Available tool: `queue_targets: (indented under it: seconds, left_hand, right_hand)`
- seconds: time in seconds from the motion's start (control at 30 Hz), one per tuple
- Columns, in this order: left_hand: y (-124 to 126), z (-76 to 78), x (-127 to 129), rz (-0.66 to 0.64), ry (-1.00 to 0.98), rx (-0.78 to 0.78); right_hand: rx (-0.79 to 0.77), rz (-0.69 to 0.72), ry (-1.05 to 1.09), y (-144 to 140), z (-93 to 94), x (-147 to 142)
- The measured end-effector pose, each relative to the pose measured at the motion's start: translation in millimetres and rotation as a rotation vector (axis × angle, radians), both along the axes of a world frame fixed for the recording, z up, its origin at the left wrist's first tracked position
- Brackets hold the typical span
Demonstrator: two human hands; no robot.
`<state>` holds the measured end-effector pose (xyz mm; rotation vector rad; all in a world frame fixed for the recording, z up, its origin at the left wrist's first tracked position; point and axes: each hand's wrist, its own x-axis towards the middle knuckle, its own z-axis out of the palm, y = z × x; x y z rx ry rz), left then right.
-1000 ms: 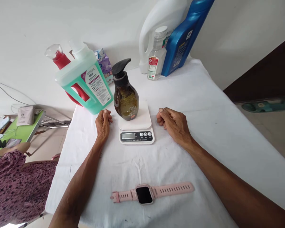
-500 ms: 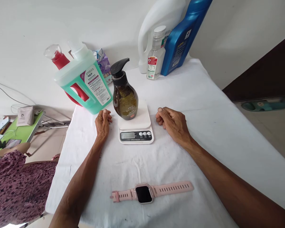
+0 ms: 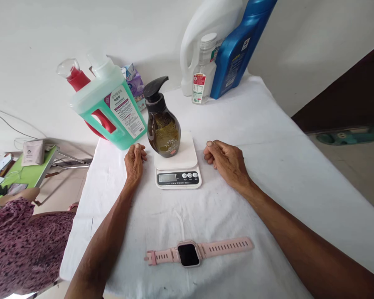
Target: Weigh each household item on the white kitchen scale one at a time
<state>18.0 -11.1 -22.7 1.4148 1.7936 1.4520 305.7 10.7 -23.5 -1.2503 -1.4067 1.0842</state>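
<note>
Both forearms are bare to the elbow; the left hand and right hand wear no gloves, rings or watch
</note>
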Motion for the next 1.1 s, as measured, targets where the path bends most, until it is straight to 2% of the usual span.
queue_targets:
  seconds: [0.27, 0.37, 0.5, 0.57, 0.7, 0.87, 0.97, 1.03, 1.1]
  left_hand:
    - [0.9, -0.6, -0.3, -0.01, -0.027, 0.0]
    - [-3.5, 3.6, 0.8, -0.018, -0.028, 0.044]
    - [-9.7, 21.6, 9.7, -0.12, 0.121, 0.236]
    - [-8.8, 34.4, 18.9, -0.178, 0.21, 0.269]
    - [-0.8, 58.1, 41.1, -0.199, 0.32, 0.162]
    - [7.0, 81.6, 59.8, -0.119, 0.285, -0.037]
    - [28.0, 96.3, 67.1, -0.076, 0.295, -0.028]
    - [57.2, 103.6, 71.0, -0.046, 0.332, 0.017]
    - [97.0, 105.4, 73.5, -0.027, 0.356, 0.066]
  right_hand:
    - [0.004, -0.003, 0.012, 0.9, -1.8, -0.5]
    - [0.002, -0.007, 0.023, 1.3, -1.6, -0.8]
    - [-0.002, 0.008, 0.047, 0.6, 0.8, -1.1]
    - [-0.009, 0.018, 0.056, 0.0, 2.5, -1.2]
    - [-0.027, 0.016, 0.072, -0.7, 4.7, -1.2]
    - [0.006, 0.022, 0.068, 1.5, 2.3, -1.2]
    - [0.023, 0.03, 0.063, 3.8, -0.7, -1.1]
    - [0.022, 0.034, 0.069, 4.7, -2.7, -1.1]
    - [0.019, 0.033, 0.085, 4.8, -4.4, -1.0]
